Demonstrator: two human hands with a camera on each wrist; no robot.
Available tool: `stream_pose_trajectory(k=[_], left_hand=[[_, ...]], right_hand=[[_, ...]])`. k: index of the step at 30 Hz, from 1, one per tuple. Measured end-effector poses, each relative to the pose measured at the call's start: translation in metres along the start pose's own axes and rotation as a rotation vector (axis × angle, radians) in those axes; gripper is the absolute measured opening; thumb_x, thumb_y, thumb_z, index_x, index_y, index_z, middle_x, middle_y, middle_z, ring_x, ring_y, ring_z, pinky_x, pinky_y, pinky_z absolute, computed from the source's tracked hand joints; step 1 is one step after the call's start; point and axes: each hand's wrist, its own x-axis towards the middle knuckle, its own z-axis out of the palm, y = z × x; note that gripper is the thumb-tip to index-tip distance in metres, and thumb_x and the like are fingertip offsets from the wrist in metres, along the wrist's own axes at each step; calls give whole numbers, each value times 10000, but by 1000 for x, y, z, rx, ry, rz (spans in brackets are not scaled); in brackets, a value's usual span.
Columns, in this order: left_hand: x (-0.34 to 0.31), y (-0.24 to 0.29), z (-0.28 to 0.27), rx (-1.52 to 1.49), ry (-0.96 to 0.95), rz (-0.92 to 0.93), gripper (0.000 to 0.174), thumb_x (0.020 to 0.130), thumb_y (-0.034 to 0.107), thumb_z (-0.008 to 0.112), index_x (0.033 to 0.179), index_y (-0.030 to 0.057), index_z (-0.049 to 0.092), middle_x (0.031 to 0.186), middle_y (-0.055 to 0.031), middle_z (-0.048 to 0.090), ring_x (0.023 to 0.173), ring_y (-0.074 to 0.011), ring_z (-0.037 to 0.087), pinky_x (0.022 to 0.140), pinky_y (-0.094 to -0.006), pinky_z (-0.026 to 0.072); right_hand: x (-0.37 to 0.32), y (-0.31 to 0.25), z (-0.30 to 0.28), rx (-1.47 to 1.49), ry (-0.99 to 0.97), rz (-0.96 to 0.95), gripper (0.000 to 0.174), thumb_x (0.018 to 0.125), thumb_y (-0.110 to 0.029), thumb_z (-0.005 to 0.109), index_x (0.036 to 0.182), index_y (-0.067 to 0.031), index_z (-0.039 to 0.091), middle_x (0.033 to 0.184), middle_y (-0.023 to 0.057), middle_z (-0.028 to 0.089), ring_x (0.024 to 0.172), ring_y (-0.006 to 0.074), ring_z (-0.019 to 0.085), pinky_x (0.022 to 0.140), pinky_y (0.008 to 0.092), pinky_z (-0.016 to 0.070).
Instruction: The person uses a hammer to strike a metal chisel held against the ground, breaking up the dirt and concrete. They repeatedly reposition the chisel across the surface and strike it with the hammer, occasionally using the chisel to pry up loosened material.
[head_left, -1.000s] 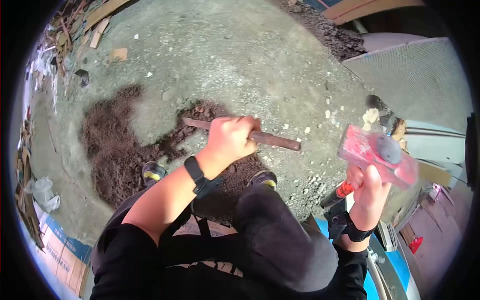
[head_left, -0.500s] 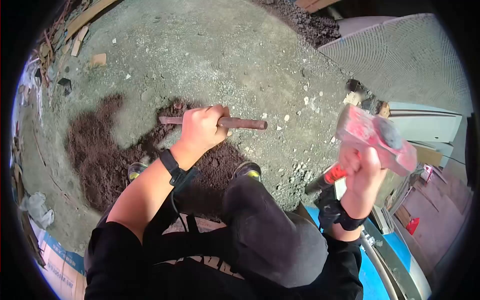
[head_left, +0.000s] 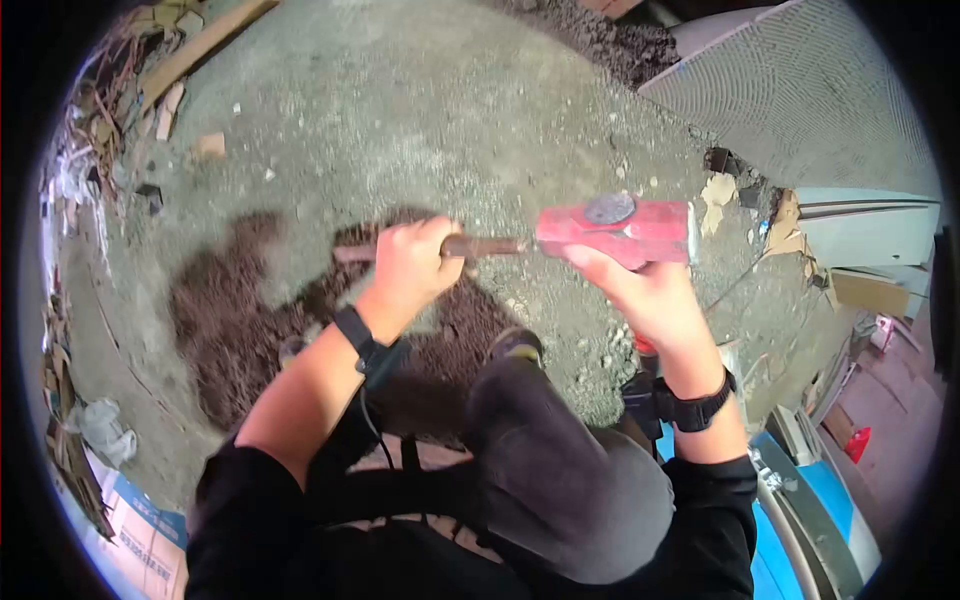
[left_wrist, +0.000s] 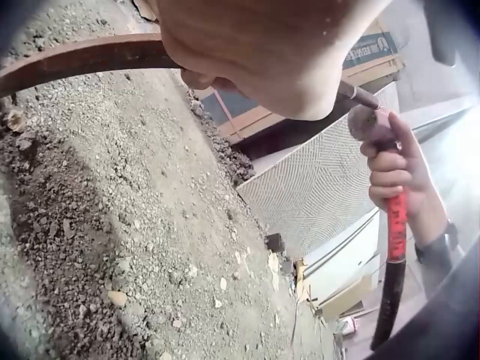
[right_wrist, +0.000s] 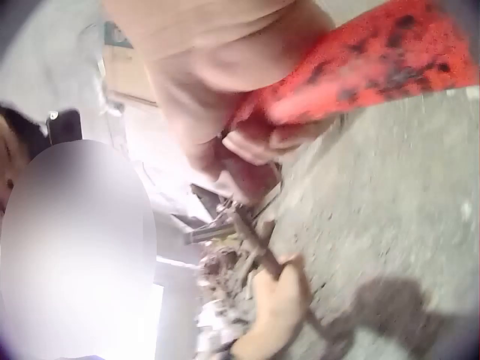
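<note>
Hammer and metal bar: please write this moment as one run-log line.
left hand: grips metal bar | right hand: grips hammer near its head | hammer head: by bar's end, contact unclear | other end: at dark soil

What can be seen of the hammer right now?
The hammer has a blocky, apparently metal head in scuffed red paint with a grey oval patch, and a red handle with dark marks, darker toward its lower end. The right hand grips it close under the head, above the floor, by the end of the bar; whether they touch is unclear.
</note>
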Motion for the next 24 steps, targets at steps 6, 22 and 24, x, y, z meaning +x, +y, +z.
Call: stream_pose_trajectory(k=[6,22,24], left_hand=[[0,-4,4,34,-43,-42,102,633,111,608,730,84,590,586,-113,569,548,-296,582,512,-387,472],[4,-10,19,90,-60,-9,105,646,118,604,739,68,597,632,-134,599,570,-302,601,516,-385,483],[8,-13,19,86,-60,-35,124,635,102,612,753,65,604,640,-138,601,575,-303,602,518,-384,484]], right_hand=[[-11,-8,-38,224,226,-122,364,729,-166,698,1031,-8,571,755,1,569,543,40,450,453,194,332],[34,24,-23,-124,-92,-409,293,747,-170,692,1000,-36,626,881,58,646,798,125,591,704,283,481],[28,18,-34,52,21,-293,292,750,-163,684,1007,-37,625,861,48,649,783,119,589,695,290,485]])
